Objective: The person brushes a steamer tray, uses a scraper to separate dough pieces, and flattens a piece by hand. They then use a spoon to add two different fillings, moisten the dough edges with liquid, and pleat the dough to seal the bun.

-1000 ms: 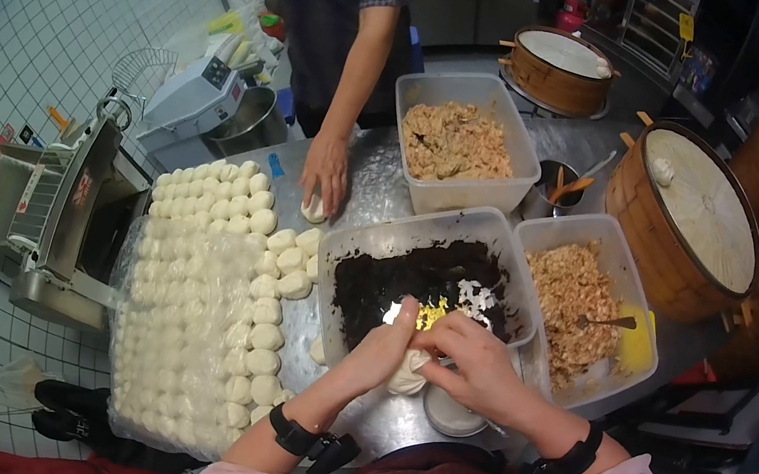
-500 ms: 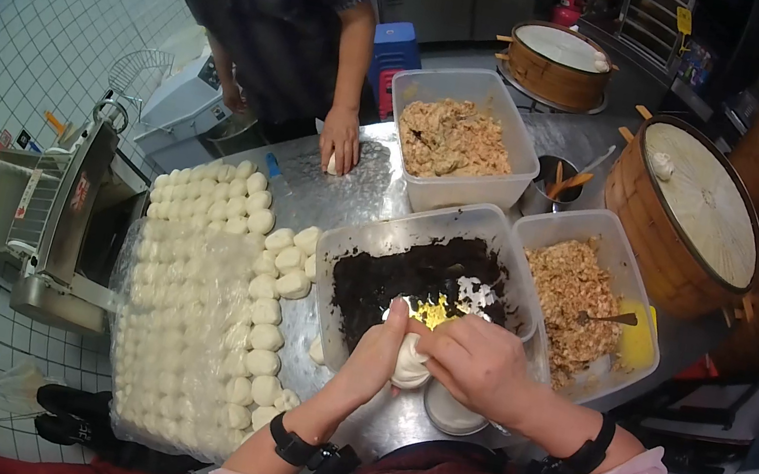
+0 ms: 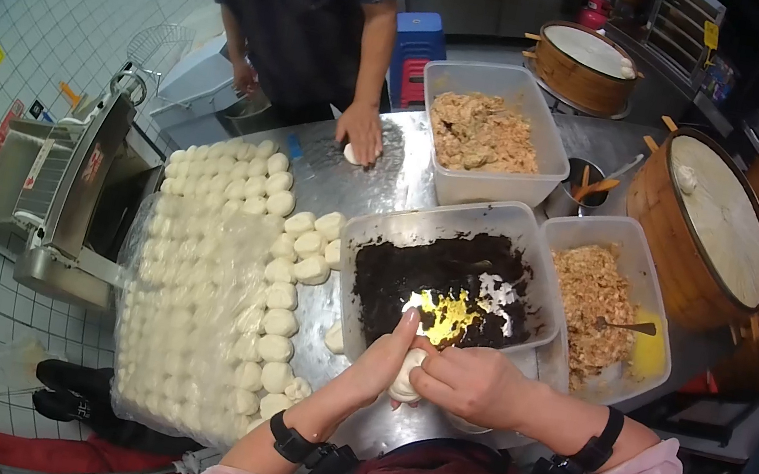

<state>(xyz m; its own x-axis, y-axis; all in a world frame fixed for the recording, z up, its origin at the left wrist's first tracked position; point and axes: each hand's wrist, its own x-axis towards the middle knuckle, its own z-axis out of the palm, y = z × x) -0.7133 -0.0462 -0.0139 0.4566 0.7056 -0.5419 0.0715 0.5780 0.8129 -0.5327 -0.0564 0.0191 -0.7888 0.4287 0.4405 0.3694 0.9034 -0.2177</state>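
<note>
Dough piece [image 3: 407, 376] is pinched between both hands: left hand [image 3: 382, 357] cups it from nine o'clock, right hand [image 3: 472, 385] grips it from three. The dark filling tub [image 3: 434, 214] lies at twelve, and rows of dough balls [image 3: 220, 280] at nine.

bright overhead light glares off the steel table [image 3: 378, 186]; fisheye bends and blackens the edges.
</note>
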